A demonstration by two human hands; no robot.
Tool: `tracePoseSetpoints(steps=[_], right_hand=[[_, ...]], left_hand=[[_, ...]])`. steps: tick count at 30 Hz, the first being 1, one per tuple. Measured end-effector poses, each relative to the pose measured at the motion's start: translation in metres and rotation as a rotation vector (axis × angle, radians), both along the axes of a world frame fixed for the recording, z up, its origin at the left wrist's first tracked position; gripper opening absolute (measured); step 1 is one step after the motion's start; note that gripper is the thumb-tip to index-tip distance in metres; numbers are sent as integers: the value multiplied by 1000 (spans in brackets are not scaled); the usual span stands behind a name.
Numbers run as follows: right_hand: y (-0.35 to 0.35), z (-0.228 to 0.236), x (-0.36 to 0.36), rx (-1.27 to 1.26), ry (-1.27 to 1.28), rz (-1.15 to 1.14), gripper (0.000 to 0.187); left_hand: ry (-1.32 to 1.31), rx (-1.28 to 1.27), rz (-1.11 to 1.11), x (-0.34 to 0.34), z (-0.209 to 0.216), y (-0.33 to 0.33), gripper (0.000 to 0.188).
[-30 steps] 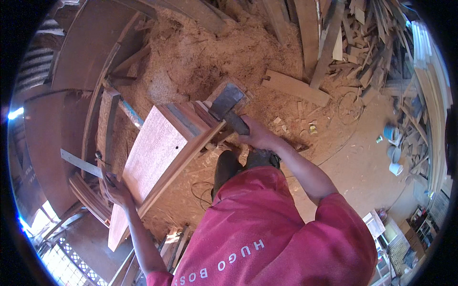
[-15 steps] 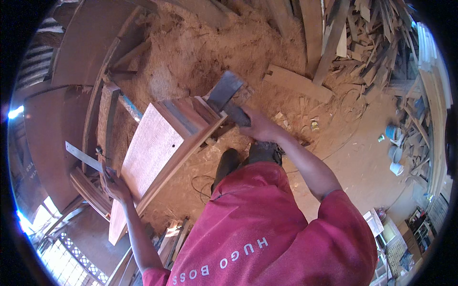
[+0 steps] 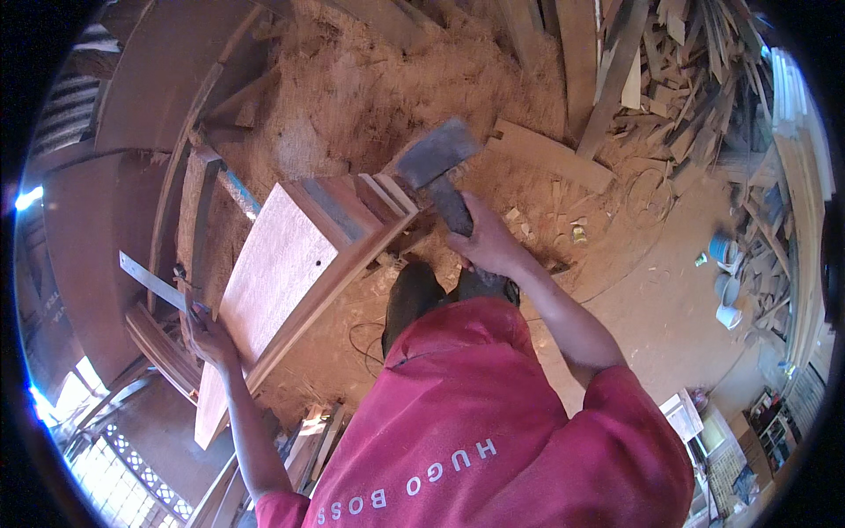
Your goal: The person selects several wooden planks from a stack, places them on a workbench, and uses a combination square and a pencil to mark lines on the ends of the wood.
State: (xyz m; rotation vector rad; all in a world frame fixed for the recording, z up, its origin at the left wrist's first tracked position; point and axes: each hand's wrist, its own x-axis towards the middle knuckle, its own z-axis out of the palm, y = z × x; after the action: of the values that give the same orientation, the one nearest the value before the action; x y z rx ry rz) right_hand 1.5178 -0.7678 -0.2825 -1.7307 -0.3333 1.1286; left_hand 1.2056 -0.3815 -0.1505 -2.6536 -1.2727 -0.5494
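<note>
My right hand (image 3: 493,238) grips the dark handle of a mallet (image 3: 437,151). Its grey rectangular head is raised at the far end of a stack of planks (image 3: 352,207), apart from the end faces as far as I can tell. The top board (image 3: 273,273) is pale, with a small dark hole near its right edge. My left hand (image 3: 211,341) is closed at the board's left edge. From its fingers sticks out a flat metal strip (image 3: 151,280), like a ruler; the fingers' undersides are hidden.
Wood shavings (image 3: 352,106) cover the floor beyond the stack. A loose plank (image 3: 554,157) lies right of the mallet, and offcuts (image 3: 678,97) are heaped at the far right. Buckets (image 3: 726,286) stand on the right. A curved wood piece (image 3: 163,356) is left of my left hand.
My right hand has drawn the mallet back from the stack's end, and its head has swung up and right. The left hand and metal strip have barely moved.
</note>
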Motion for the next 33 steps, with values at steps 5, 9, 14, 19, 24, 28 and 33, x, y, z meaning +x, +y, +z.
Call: tracePoseSetpoints(steps=[5, 9, 14, 19, 24, 28, 33], right_hand=[[7, 15, -14, -11, 41, 5, 68], [-3, 16, -1, -18, 62, 173, 63], [1, 15, -6, -21, 139, -151, 67], [4, 6, -5, -23, 93, 226, 65], [7, -10, -6, 9, -49, 49, 66], [6, -15, -3, 5, -36, 191, 54], [13, -15, 7, 4, -18, 71, 53]], left_hand=[[-25, -116, 89, -3, 0, 1, 38], [-2, -146, 110, -2, 2, 2, 38], [-40, -62, -36, -4, 0, 0, 38], [-69, -26, -74, -3, -1, 2, 41], [-12, -124, 101, -5, 2, 2, 42], [-34, -177, 121, -4, 0, -1, 43], [-109, -145, 54, 0, 1, -2, 43]])
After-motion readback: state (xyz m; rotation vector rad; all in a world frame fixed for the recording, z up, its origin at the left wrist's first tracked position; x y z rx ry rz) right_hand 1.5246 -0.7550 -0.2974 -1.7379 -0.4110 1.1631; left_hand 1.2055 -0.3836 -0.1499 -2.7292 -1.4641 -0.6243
